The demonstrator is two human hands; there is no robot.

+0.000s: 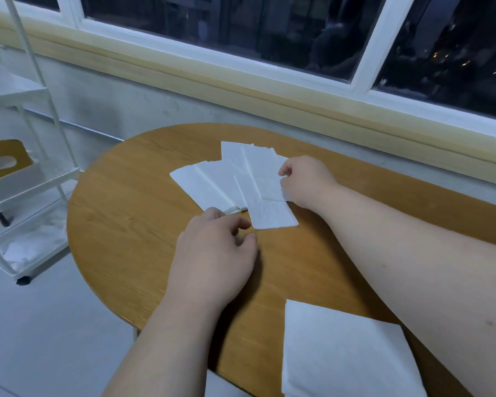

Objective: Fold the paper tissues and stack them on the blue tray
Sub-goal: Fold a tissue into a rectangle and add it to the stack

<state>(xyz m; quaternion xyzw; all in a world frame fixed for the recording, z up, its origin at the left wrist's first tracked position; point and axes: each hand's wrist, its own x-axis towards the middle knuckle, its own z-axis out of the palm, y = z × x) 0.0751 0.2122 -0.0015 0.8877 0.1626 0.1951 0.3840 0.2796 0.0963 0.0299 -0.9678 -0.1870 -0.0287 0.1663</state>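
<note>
Several folded white paper tissues (235,179) lie fanned out and overlapping on the far part of the round wooden table (132,213). My right hand (304,181) pinches the right edge of the topmost tissue in the fan. My left hand (215,253) hovers just in front of the fan with its fingers loosely curled and holds nothing; its fingertips are close to the near corner of the left tissue. A larger unfolded tissue (344,353) lies at the near right edge of the table, below my right forearm. No blue tray is in view.
A white wheeled shelf cart (26,173) stands on the floor to the left of the table, with a brown tissue box (3,159) on one shelf. A wall with a window sill (241,81) runs right behind the table.
</note>
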